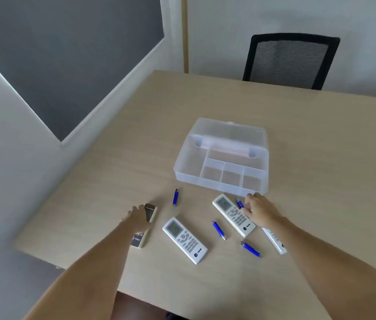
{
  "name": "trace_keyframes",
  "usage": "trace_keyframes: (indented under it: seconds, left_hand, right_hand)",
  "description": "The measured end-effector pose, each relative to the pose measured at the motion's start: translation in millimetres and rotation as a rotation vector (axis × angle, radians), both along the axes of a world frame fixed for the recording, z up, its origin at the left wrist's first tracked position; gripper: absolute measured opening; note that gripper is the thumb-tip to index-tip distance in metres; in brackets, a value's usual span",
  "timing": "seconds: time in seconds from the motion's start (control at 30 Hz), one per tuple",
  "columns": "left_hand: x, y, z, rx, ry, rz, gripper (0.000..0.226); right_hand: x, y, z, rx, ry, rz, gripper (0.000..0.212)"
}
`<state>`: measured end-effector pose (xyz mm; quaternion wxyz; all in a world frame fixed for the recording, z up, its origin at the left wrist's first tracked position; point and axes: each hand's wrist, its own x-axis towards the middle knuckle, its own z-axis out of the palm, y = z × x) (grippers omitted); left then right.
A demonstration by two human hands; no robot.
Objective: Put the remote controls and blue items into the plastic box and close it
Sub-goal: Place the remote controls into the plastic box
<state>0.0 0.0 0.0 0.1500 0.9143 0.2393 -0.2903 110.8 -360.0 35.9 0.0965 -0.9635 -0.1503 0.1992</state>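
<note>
Four remotes point(185, 240) and four blue items point(219, 230) lie slanted on the desk point(117, 172); left hand point(139, 218) covers one remote, right hand point(259, 210) rests open beside another.

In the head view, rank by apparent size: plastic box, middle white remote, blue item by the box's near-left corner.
1. Plastic box, largest.
2. Middle white remote.
3. Blue item, smallest.
The gaps look clear despite differing camera distance.
</note>
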Motion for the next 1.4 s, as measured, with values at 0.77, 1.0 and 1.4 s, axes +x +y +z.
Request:
trace_keyframes:
  seconds: [0.77, 1.0, 1.4]
  left_hand:
    - [232.4, -62.8, 31.4, -0.738, -0.528, 0.304, 0.082]
    - [258.1, -77.9, -16.0, -0.637, -0.361, 0.146, 0.068]
    - [256.1, -91.4, -43.7, -0.261, -0.334, -0.035, 0.056]
  right_hand:
    - [37.9, 9.2, 34.4, 0.532, 0.375, -0.204, 0.043]
    - [155.8, 9.0, 42.8, 0.459, 0.208, -0.157, 0.075]
    - [230.8, 52.9, -25.1, 0.089, 0.382, -0.019, 0.068]
